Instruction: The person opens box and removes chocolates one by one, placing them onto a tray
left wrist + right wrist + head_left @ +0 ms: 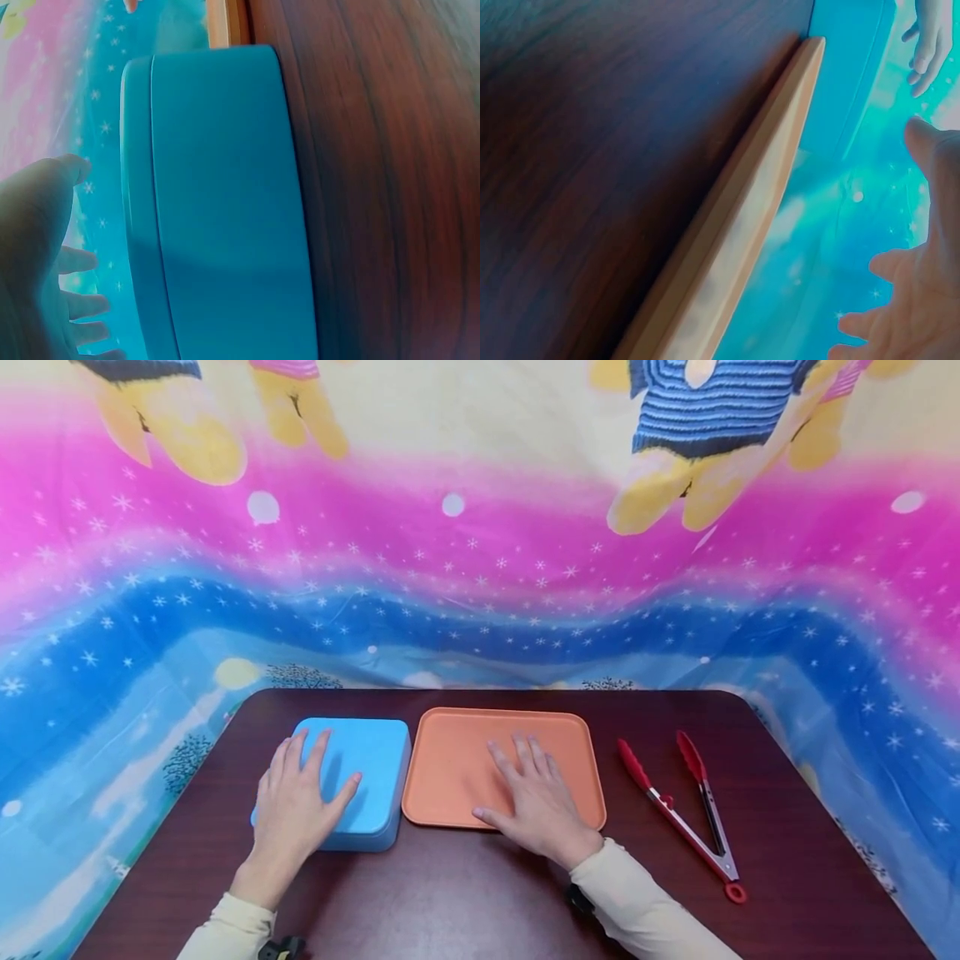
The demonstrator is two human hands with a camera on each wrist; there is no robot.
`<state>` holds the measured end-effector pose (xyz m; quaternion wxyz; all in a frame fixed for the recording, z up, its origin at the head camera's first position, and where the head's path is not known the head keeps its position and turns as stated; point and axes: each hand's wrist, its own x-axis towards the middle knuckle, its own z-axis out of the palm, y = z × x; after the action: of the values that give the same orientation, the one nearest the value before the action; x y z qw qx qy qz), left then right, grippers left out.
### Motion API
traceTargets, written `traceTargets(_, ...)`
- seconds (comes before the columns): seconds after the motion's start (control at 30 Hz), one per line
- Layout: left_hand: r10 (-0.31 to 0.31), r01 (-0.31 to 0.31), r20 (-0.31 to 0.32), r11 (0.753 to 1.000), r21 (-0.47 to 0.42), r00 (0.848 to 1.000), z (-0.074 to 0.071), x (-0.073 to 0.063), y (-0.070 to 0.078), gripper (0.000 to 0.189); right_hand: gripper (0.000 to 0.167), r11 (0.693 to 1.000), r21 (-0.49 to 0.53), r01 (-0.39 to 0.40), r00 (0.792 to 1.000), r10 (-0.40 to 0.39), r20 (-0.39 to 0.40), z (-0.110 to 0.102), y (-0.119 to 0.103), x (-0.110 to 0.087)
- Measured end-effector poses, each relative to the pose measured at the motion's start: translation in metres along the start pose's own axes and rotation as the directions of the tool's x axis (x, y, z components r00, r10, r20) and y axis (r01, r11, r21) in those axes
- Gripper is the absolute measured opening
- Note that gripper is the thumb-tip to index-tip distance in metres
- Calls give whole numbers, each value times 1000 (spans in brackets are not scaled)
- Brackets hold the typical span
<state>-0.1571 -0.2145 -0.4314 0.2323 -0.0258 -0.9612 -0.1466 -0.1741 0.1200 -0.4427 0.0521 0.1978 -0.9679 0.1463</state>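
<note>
A blue lidded box [375,777] stands on the left part of the table, its lid seam visible in the left wrist view on the box side [225,187]. Over its left half hovers my left hand [292,793], fingers spread, with a gap to the lid in the left wrist view. To the box's right lies an orange tray [446,760] with a low raised rim. My right hand [540,802] is held above the tray's right half, fingers apart; the right wrist view shows it clear of the tray [739,217]. Neither hand holds anything.
Red-tipped tongs [697,843] lie spread on the table right of the tray, their ring end toward the near side. The dark wood table [465,902] has rounded far corners. A printed cloth [480,560] hangs behind it and along both sides.
</note>
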Motion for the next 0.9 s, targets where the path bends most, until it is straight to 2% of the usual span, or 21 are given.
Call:
traceTargets(0.2, -47, 47, 19, 999, -5, 999, -7, -3, -17, 77, 92, 999, -9, 46, 999, -46, -25, 2, -4, 4)
traceTargets(0.5, -98, 99, 93, 995, -9, 991, -14, -8, -36, 80, 89, 996, 34, 76, 997, -76, -3, 7, -14, 8)
traceTargets(0.77, -160, 168, 206, 986, -22, 965, -24, -9, -52, 85, 87, 992, 81, 95, 995, -97, 29, 10, -31, 13)
traceTargets(0.9, -190, 206, 282, 978, -29, 940, -29, -9, -60, 88, 87, 990, 94, 109, 992, -115, 57, 10, -42, 17)
